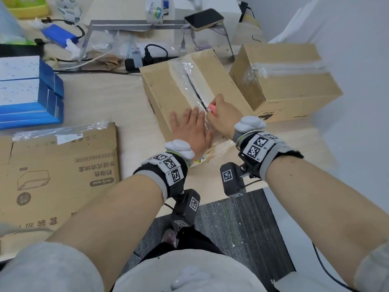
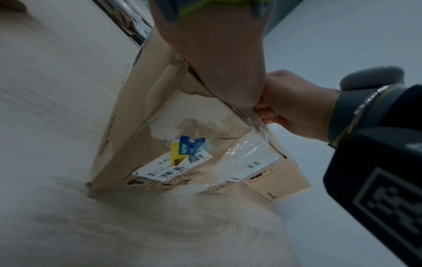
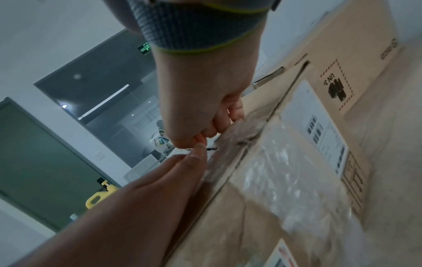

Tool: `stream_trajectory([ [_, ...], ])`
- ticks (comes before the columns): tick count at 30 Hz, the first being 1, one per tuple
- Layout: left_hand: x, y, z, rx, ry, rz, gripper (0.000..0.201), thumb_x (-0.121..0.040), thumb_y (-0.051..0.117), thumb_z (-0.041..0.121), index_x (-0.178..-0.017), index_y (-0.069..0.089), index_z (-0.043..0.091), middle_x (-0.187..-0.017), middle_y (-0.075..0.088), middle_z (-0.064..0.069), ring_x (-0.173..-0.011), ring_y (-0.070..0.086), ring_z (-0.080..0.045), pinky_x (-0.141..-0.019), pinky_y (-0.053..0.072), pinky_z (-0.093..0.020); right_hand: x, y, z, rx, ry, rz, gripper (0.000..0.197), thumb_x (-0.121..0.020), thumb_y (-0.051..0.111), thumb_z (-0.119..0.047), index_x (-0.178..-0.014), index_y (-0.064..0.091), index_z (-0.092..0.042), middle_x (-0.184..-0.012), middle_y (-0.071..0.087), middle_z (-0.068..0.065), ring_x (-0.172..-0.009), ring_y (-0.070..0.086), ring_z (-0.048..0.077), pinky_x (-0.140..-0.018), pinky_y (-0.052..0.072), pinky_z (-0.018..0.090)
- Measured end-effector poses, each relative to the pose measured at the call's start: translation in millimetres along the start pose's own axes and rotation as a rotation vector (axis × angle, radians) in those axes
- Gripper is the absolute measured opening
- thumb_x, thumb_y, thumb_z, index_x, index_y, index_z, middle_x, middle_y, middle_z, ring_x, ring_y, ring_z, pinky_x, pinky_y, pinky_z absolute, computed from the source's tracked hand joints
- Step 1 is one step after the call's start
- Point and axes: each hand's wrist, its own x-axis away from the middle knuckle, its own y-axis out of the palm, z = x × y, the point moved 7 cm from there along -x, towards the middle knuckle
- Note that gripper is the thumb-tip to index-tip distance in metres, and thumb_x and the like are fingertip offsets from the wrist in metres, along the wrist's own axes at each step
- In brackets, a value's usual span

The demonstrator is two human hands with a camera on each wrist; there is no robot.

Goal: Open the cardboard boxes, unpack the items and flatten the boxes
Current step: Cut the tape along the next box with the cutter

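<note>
A taped cardboard box (image 1: 168,85) lies in the middle of the table, its clear-taped top seam (image 1: 194,87) split open along the far part. My left hand (image 1: 189,127) lies flat on the box top near its front edge, fingers straight. My right hand (image 1: 221,114) grips a small pink cutter (image 1: 211,108) with its tip at the seam, just beside the left fingertips. In the right wrist view the right hand (image 3: 205,115) curls round the pink cutter (image 3: 202,138) above the tape. The left wrist view shows the box's front face (image 2: 182,144) with labels.
A second taped box (image 1: 290,81) stands to the right, close behind my right hand. A flattened carton (image 1: 56,171) lies at the front left, blue and white boxes (image 1: 27,89) behind it. Cables, a power strip (image 1: 147,60) and a metal stand (image 1: 147,26) crowd the back.
</note>
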Motion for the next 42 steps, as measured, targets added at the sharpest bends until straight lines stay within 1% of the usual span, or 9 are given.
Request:
stream_trajectory([
  [3, 0, 0, 2, -0.004, 0.003, 0.015, 0.063, -0.098, 0.024, 0.050, -0.151, 0.022, 0.015, -0.159, 0.019, -0.003, -0.146, 0.012, -0.022, -0.115, 0.001, -0.057, -2, 2, -1, 0.091, 0.010, -0.044, 0.025, -0.097, 0.041, -0.028, -0.113, 0.039, -0.009, -0.092, 0.059, 0.006, -0.073, 0.053, 0.028, -0.062, 0.035, 0.032],
  [6, -1, 0, 2, 0.000, -0.004, 0.019, 0.064, -0.097, 0.025, 0.050, -0.151, 0.024, 0.015, -0.158, 0.021, -0.003, -0.146, 0.013, -0.022, -0.115, 0.001, -0.057, -6, 3, -4, 0.157, 0.006, -0.119, 0.029, -0.096, 0.042, -0.029, -0.114, 0.039, -0.006, -0.101, 0.062, 0.012, -0.082, 0.059, 0.031, -0.067, 0.044, 0.035],
  [8, -1, 1, 2, -0.012, -0.007, 0.014, 0.064, -0.097, 0.025, 0.050, -0.151, 0.024, 0.015, -0.158, 0.020, -0.003, -0.146, 0.013, -0.022, -0.115, 0.001, -0.058, -5, 5, -4, 0.177, 0.004, -0.135, 0.029, -0.097, 0.042, -0.028, -0.115, 0.039, -0.006, -0.103, 0.062, 0.013, -0.082, 0.059, 0.031, -0.066, 0.043, 0.034],
  [12, -1, 1, 2, -0.026, -0.005, 0.018, 0.063, -0.097, 0.023, 0.049, -0.151, 0.024, 0.015, -0.158, 0.022, -0.003, -0.146, 0.014, -0.022, -0.115, 0.002, -0.058, 1, 5, -1, 0.229, -0.006, -0.118, 0.024, -0.097, 0.040, -0.025, -0.113, 0.039, -0.006, -0.092, 0.060, 0.012, -0.070, 0.052, 0.029, -0.060, 0.037, 0.033],
  [19, -1, 1, 2, -0.022, -0.002, 0.028, 0.064, -0.096, 0.025, 0.049, -0.150, 0.025, 0.015, -0.158, 0.023, -0.003, -0.146, 0.014, -0.022, -0.115, 0.001, -0.057, 7, 6, -1, 0.261, 0.000, -0.147, 0.017, -0.096, 0.041, -0.022, -0.106, 0.038, -0.008, -0.080, 0.053, 0.009, -0.068, 0.051, 0.030, -0.060, 0.037, 0.034],
  [28, 0, -2, 3, -0.023, 0.028, 0.029, 0.061, -0.097, 0.027, 0.050, -0.150, 0.025, 0.018, -0.156, 0.025, -0.003, -0.144, 0.018, -0.024, -0.114, 0.005, -0.058, 19, -4, -1, 0.086, 0.019, -0.150, 0.026, -0.097, 0.043, -0.019, -0.115, 0.040, -0.001, -0.091, 0.059, 0.015, -0.073, 0.053, 0.029, -0.062, 0.035, 0.032],
  [32, 5, -3, 13, -0.058, 0.080, 0.026, 0.050, -0.100, 0.028, 0.040, -0.146, 0.028, 0.020, -0.152, 0.029, -0.001, -0.138, 0.024, -0.026, -0.111, 0.016, -0.052, 30, -2, 3, 0.010, 0.005, -0.030, 0.027, -0.098, 0.043, -0.020, -0.116, 0.041, 0.000, -0.100, 0.063, 0.019, -0.088, 0.059, 0.035, -0.065, 0.035, 0.033],
  [37, 18, 11, 20, -0.047, 0.000, -0.054, 0.062, -0.101, 0.022, 0.048, -0.153, 0.013, 0.016, -0.161, 0.010, -0.001, -0.147, 0.007, -0.024, -0.116, 0.000, -0.055, 30, 0, 1, 0.052, 0.020, -0.047, 0.023, -0.098, 0.041, -0.022, -0.113, 0.039, -0.004, -0.089, 0.059, 0.012, -0.080, 0.059, 0.034, -0.063, 0.038, 0.034],
  [42, 20, 12, 19, -0.056, 0.016, -0.087, 0.066, -0.100, 0.019, 0.053, -0.153, 0.012, 0.014, -0.161, 0.007, -0.002, -0.148, 0.004, -0.024, -0.115, -0.002, -0.056, 32, 2, 0, 0.154, 0.063, -0.128, 0.029, -0.098, 0.041, -0.021, -0.119, 0.037, -0.001, -0.090, 0.055, 0.012, -0.077, 0.053, 0.030, -0.065, 0.038, 0.033],
])
